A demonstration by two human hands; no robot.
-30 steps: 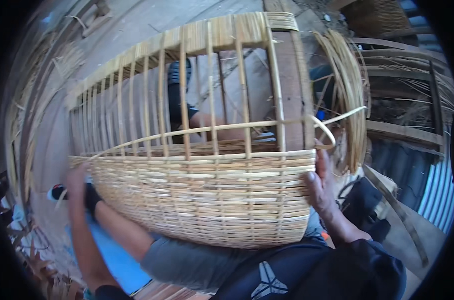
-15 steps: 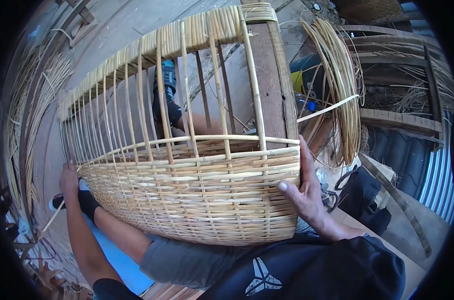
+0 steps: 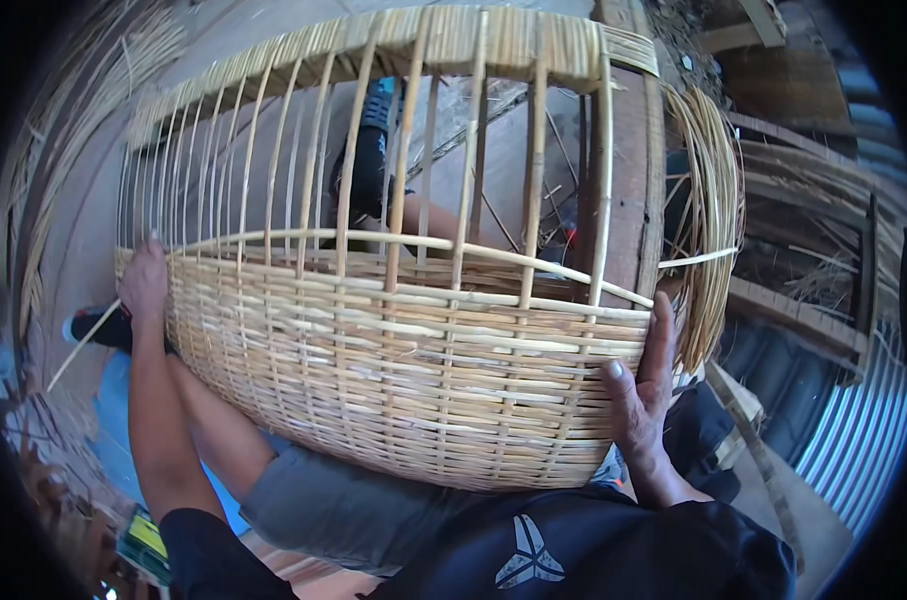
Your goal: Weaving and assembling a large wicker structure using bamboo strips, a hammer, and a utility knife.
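A half-woven rattan basket [image 3: 403,375] stands across my lap, dense weave below and bare upright stakes [image 3: 345,165] above. A loose rattan strand [image 3: 393,238] threads between the stakes and arches above the top woven row, its right end down at the corner. At the left end, my left hand [image 3: 145,283] closes around the strand by the weave's edge; a tail of it sticks out below. My right hand [image 3: 641,400] grips the right end, thumb on the front of the weave and fingers along the side. A wooden post [image 3: 628,180] rises at that corner.
A coil of rattan [image 3: 708,240] hangs beyond the right end. Wooden racks [image 3: 798,315] and corrugated sheet [image 3: 838,450] lie farther right. Long loose canes [image 3: 68,130] run along the left. My leg shows behind the stakes.
The basket has shifted right in view and sits more level. My left hand has moved up at the left end. The loose strand now bows higher above the weave.
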